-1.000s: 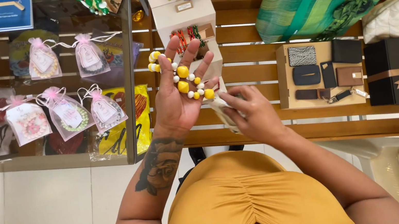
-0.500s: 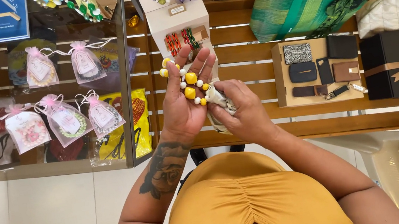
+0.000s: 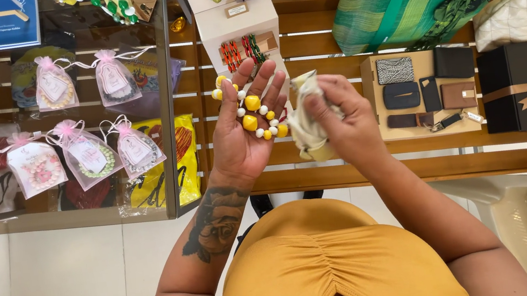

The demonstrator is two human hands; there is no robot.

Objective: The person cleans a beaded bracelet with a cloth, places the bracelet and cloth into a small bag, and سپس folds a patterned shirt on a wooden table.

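Nearest, the left hand [image 3: 243,127] lies palm up with fingers spread, a yellow-and-white bead necklace [image 3: 252,116] draped across them. Its long axis runs from 11 o'clock down to 4 o'clock. Just beside it at 3 o'clock, the right hand [image 3: 342,123] is closed around a crumpled pale cloth pouch [image 3: 305,125]. Farther off at 12 o'clock stands a white jewellery box [image 3: 239,21] on the slatted wooden table [image 3: 309,31].

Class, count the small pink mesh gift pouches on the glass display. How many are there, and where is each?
5. Upper row: one pouch, another. Lower row: left, middle, right. Others may be hidden outside the view.
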